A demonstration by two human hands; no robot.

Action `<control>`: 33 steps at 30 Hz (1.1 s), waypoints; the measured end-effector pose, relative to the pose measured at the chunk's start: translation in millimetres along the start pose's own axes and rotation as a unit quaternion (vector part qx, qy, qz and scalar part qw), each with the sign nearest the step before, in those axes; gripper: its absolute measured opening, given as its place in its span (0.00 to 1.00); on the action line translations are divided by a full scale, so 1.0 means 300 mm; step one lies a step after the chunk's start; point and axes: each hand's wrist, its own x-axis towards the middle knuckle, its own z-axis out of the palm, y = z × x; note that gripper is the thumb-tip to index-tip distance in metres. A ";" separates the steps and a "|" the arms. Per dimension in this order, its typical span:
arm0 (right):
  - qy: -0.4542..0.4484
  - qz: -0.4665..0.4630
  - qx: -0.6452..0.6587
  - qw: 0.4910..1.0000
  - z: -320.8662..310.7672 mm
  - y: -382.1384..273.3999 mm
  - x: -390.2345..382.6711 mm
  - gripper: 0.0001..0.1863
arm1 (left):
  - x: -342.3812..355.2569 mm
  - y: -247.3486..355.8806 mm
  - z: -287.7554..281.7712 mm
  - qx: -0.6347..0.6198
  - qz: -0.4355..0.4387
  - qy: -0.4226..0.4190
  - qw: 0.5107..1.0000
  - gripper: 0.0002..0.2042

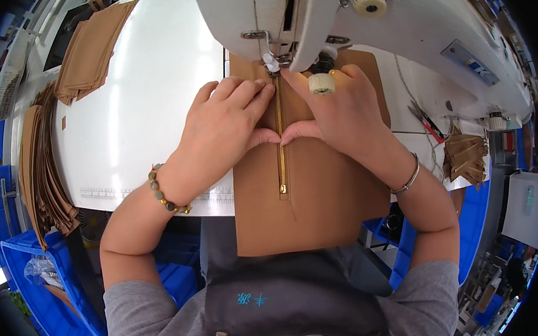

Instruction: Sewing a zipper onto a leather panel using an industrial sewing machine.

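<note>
A flat brown panel (323, 208) lies under the sewing machine (423, 39), its near part hanging over the table's front edge. A gold-toothed zipper (283, 165) runs down it, leading up to the presser foot (273, 70). My left hand (218, 124) rests on the panel left of the zipper, fingers laid out and slightly bent. On the other side, my right hand (348, 108) lies with its index finger stretched toward the presser foot; the machine's knob partly covers its fingers. Both thumbs point inward and meet over the zipper.
Stacked brown pieces (92, 52) lie at the far left, with more draped over the table's left edge (44, 166). Scissors (428, 124) and small brown strips (466, 155) sit at the right. A blue bin (57, 292) stands below left. A ruler scale (214, 196) marks the front edge.
</note>
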 end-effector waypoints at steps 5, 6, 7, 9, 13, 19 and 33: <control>0.015 -0.016 0.017 1.000 -0.049 -0.050 -0.020 0.39 | 0.001 0.000 0.003 -0.017 -0.006 0.003 1.000 0.36; 0.026 -0.027 0.029 0.999 -0.076 -0.082 -0.050 0.40 | -0.001 0.000 0.005 -0.016 -0.010 -0.002 1.000 0.35; 0.025 -0.035 0.032 0.999 -0.107 -0.116 -0.085 0.40 | -0.002 -0.003 0.008 -0.018 -0.007 0.009 1.000 0.35; -0.065 -0.043 0.148 0.986 -0.180 -0.211 -0.190 0.44 | -0.007 -0.003 0.013 -0.017 -0.006 0.012 1.000 0.35; -0.113 -0.091 0.150 0.978 -0.172 -0.372 -0.323 0.40 | -0.012 -0.001 0.021 -0.019 -0.009 0.017 1.000 0.35; -0.023 -0.014 0.171 0.985 -0.119 -0.391 -0.370 0.27 | -0.065 -0.021 -0.010 -0.091 -0.041 0.063 0.993 0.27; -0.006 0.115 0.567 0.816 -0.135 -0.313 -0.394 0.24 | -0.264 0.184 -0.038 -0.172 0.016 0.162 0.972 0.12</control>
